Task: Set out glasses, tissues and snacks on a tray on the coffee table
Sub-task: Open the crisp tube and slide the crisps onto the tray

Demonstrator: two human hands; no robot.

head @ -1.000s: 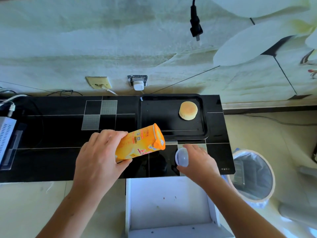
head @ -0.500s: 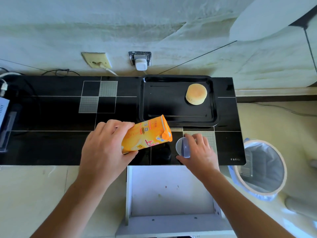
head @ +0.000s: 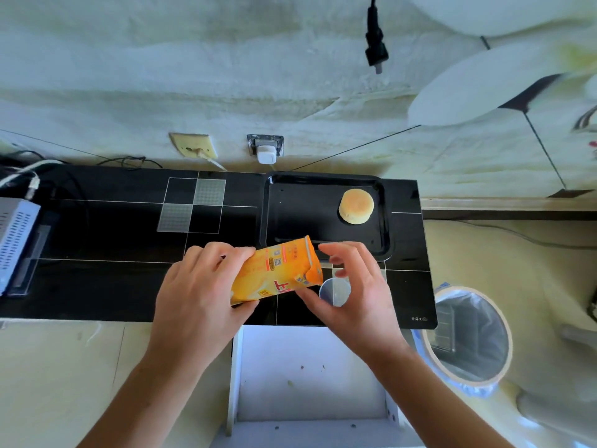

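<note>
Gripping the orange snack carton (head: 276, 271) firmly in the left hand (head: 197, 295) just before the black tray (head: 323, 185), fingers of the loosely spread, empty right hand (head: 355, 292) near its open mouth, best tilting slowly, aiming beside the round cake (head: 356, 206).

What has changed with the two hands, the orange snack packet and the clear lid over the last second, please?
The right hand has let go of the round clear plastic lid, which now lies on the black glass table, and has risen to the end of the orange snack packet, fingers spread. The left hand still grips the packet, tilted as before. The round golden bun stays on the black tray.
</note>
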